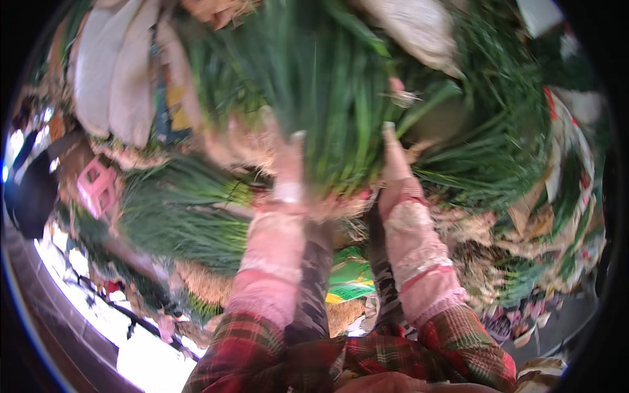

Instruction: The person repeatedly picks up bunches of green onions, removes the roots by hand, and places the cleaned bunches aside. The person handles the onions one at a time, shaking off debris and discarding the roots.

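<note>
Between my two hands is a large bunch of green onions, its green leaves pointing away from me and its rooted ends near my knees. My left hand presses along the bunch's left side, and my right hand grips its right side; both are blurred. Pink sleeve covers and plaid sleeves cover my arms. Just beyond my right hand, a single onion stalk with a pinkish root end sticks out. To the left lie more green onion bunches, their roots towards my left forearm.
Long whitish wrapped bundles lie at the upper left, another at the top. A pink plastic stool stands at left. Loose green onions spread at right beside a red and white sack. A green packet lies between my legs.
</note>
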Demonstrator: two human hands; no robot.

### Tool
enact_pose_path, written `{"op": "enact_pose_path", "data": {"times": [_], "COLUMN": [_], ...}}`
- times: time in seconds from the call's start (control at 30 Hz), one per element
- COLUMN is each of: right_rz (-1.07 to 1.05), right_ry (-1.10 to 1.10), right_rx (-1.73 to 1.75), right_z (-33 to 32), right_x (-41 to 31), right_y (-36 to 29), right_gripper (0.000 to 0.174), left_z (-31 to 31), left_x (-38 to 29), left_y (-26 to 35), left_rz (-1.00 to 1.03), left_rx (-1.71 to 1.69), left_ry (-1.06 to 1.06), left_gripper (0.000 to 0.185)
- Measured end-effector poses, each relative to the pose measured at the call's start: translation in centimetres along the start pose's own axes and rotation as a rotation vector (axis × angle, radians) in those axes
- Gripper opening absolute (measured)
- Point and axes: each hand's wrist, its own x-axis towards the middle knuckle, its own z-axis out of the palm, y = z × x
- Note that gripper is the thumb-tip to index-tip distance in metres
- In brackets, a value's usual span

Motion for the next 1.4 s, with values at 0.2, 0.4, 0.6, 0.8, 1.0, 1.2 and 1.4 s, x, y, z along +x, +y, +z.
{"op": "enact_pose_path", "data": {"times": [0.2, 0.4, 0.6, 0.8, 1.0, 1.2, 1.4], "right_rz": [-0.144, -0.237, -0.349, -0.575, -0.510, -0.275, 0.009], "right_ry": [-0.273, -0.213, -0.132, 0.036, 0.537, 0.448, 0.195], "right_rx": [-0.161, -0.128, -0.336, -0.415, -0.995, -0.878, -1.125], "right_z": [1.0, -5.3, -14.4, -21.6, -35.0, -37.4, -40.9], "right_x": [-6.3, -17.2, -27.9, -29.0, -23.1, -30.7, -30.9], "right_y": [-1.6, -7.4, -12.9, -15.6, -7.3, 8.8, 16.7], "right_gripper": [0.062, 0.055, 0.057, 0.076, 0.091, 0.059, 0.052], "left_z": [-1.7, -0.3, 3.6, 10.7, 7.8, -5.8, -14.9], "left_x": [-0.9, -8.6, -16.5, -17.3, -14.4, -16.2, -18.1], "left_y": [10.5, 24.9, 30.8, 24.6, 20.7, 13.8, 7.4], "left_rz": [-0.692, -0.842, -0.820, -0.555, -0.410, -0.484, -0.682], "left_rx": [-0.670, -1.017, -1.003, -0.634, 0.035, 0.019, 0.061], "left_ry": [-0.299, -0.467, -0.656, -0.718, -0.633, -0.600, -0.489], "left_gripper": [0.077, 0.068, 0.086, 0.065, 0.095, 0.074, 0.061]}}
